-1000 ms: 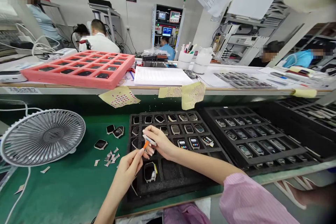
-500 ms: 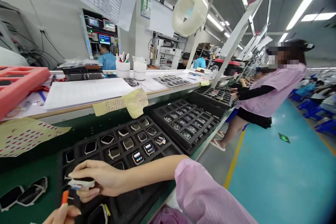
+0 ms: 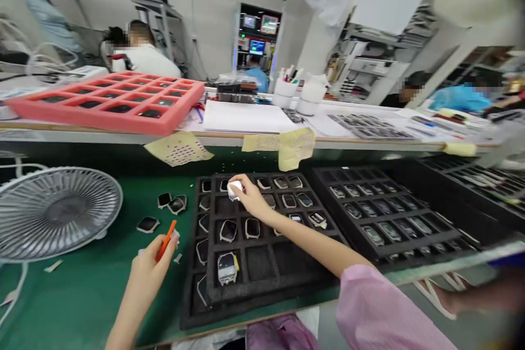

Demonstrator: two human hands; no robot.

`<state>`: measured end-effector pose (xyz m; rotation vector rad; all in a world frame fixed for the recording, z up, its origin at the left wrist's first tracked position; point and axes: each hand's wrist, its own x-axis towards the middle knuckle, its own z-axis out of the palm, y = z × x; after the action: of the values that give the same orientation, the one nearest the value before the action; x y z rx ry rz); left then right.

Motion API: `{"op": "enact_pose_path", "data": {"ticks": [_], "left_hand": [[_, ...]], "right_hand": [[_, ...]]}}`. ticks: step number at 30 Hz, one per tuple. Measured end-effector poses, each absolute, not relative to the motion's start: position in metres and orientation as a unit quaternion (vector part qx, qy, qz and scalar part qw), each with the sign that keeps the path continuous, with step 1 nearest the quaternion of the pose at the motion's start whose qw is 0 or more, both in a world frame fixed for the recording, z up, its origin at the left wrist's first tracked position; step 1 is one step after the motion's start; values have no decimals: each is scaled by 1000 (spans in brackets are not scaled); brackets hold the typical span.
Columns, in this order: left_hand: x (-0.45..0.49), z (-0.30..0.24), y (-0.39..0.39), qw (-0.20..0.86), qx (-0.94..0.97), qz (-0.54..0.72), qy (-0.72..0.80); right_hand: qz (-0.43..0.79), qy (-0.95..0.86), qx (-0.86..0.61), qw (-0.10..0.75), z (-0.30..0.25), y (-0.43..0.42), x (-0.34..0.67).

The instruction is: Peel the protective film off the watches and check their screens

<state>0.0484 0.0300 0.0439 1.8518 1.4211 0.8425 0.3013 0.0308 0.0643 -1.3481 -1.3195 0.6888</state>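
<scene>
My right hand [image 3: 251,198] reaches over the back of a black compartment tray [image 3: 262,273] and pinches a small white watch body [image 3: 235,189] above one of its far cells. My left hand [image 3: 150,265] hovers over the green mat to the left of the tray, closed on a thin orange tool [image 3: 165,240] that points up. The tray holds several watch bodies [image 3: 228,267] in its cells. Three loose watch bodies [image 3: 176,205] lie on the mat beside it.
A grey desk fan [image 3: 57,212] stands at the left on the green mat [image 3: 74,295]. More black trays [image 3: 381,219] of watches sit to the right. A pink tray [image 3: 110,101], papers and cups rest on the raised shelf behind. Other people work beyond.
The head turned right and came back. My hands, together near the tray's front before, have parted: the right carried the white piece to the tray's back, the left drew away left with the orange tool.
</scene>
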Motion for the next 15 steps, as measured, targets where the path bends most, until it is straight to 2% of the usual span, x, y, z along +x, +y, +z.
{"op": "enact_pose_path", "data": {"ticks": [6, 11, 15], "left_hand": [[24, 20, 34, 259, 733, 226, 587], [24, 19, 35, 260, 727, 211, 600], [27, 24, 34, 282, 707, 220, 610]], "right_hand": [[217, -654, -634, 350, 40, 48, 294], [52, -744, -614, 259, 46, 24, 285], [-28, -781, -614, 112, 54, -7, 280]]}}
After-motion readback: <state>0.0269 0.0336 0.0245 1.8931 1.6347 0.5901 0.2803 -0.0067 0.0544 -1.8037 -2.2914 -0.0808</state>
